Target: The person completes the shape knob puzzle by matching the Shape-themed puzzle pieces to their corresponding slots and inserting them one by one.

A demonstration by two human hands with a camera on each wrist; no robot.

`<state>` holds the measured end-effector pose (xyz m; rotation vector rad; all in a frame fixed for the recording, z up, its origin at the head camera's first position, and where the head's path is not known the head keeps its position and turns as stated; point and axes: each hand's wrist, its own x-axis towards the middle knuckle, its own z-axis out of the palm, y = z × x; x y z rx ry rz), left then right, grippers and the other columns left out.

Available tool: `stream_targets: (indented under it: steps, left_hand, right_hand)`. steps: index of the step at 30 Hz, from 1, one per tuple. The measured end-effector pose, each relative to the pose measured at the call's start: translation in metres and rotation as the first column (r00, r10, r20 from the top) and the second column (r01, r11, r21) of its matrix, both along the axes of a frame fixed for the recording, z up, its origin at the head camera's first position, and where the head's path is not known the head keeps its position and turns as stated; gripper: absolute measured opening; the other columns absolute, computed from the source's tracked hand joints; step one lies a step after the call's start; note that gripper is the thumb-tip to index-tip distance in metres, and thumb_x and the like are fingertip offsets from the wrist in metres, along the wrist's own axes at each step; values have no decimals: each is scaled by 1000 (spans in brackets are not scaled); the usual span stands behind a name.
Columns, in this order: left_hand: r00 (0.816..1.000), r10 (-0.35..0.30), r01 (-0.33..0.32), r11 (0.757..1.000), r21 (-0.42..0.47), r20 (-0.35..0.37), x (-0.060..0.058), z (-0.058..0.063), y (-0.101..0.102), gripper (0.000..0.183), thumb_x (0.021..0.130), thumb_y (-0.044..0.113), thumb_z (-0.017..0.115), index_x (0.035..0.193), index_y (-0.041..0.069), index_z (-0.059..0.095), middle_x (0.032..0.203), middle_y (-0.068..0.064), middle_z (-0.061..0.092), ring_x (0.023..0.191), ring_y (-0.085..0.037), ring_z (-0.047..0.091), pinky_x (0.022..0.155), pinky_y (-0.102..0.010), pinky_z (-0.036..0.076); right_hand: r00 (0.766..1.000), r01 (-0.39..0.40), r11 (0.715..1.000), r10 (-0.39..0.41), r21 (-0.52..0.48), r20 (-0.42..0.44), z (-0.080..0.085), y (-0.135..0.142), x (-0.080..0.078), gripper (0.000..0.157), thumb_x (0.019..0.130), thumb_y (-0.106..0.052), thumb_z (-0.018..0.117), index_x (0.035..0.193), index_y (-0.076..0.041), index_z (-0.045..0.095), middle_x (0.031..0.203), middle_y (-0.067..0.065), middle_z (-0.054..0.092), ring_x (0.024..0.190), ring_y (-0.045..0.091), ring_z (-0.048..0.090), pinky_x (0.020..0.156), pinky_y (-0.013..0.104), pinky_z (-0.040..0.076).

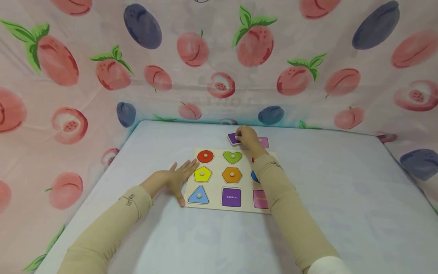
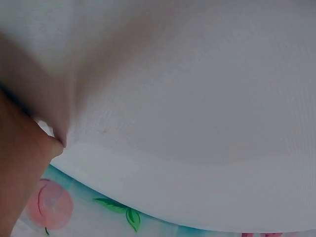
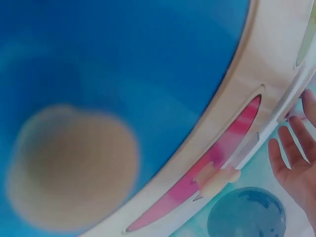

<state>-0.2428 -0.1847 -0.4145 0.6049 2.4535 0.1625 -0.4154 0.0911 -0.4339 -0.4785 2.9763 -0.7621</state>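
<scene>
A cream shape puzzle board (image 1: 216,166) lies on the white table. My left hand (image 1: 176,180) rests at its left edge with fingers spread, thumb by the near corner. Beyond the board's far edge, my right hand (image 1: 247,136) pinches the knob of a purple square piece (image 1: 232,140), which sits at an angle. Partly behind that hand is a pink piece (image 1: 265,142) with a knob. The board's near row has a purple recess (image 1: 231,202) marked "Square" and a pink recess (image 1: 260,203), partly hidden by my right sleeve. In the right wrist view, my right hand's fingers (image 3: 295,148) show at the edge.
Knobbed pieces sit in the board: red circle (image 1: 202,159), green heart (image 1: 232,161), yellow pentagon (image 1: 200,177), orange hexagon (image 1: 227,178), light-blue triangle (image 1: 198,201), and a blue piece (image 3: 148,59). A fruit-patterned cloth (image 1: 219,45) rises behind the table (image 1: 342,198).
</scene>
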Motion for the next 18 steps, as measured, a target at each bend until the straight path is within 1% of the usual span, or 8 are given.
stream_targets:
  steps: [2,4,7,12,18]
  left_hand:
    - [1000,-3,3,1000,-7,-4,-1,-2,1,142,56,49,86,151,13,-12,158,-7,-18,146,-30,-15,114,-60,-9]
    - [1000,-3,3,1000,-15,-10,-1,-2,0,142,56,50,86,151,13,-12,158,-7,-18,146,-30,-15,114,-60,-9]
    - [1000,-4,4,1000,-23,-14,-1,0,-2,142,56,50,86,151,13,-12,159,-8,-18,146,-30,-15,114,-60,-9]
    - [1000,1,-1,1000,-14,2,-1,1,-2,142,55,49,87,151,13,-13,158,-8,-18,146,-30,-15,113,-61,-9]
    - [1000,-13,13,1000,-7,3,-1,-2,0,142,56,50,86,151,13,-13,158,-9,-19,146,-31,-16,113,-61,-9]
  right_hand:
    - [1000,-8,1000,9,15,-26,13,0,15,14,89,-13,64,91,1,69,102,18,68,96,31,58,92,43,47]
    - [999,-15,999,16,31,-43,19,0,23,17,90,-15,63,92,0,69,102,17,67,95,30,58,91,42,47]
    - [998,-17,999,19,41,-52,25,-2,28,18,91,-17,62,94,0,69,104,16,67,97,30,58,92,41,47]
    - [999,-12,998,15,65,-52,30,-1,32,17,91,-17,63,94,-2,68,105,15,66,96,28,58,91,40,48]
    - [999,-36,996,38,78,-28,31,1,41,15,91,-15,62,94,-2,67,108,14,66,91,27,56,89,41,48]
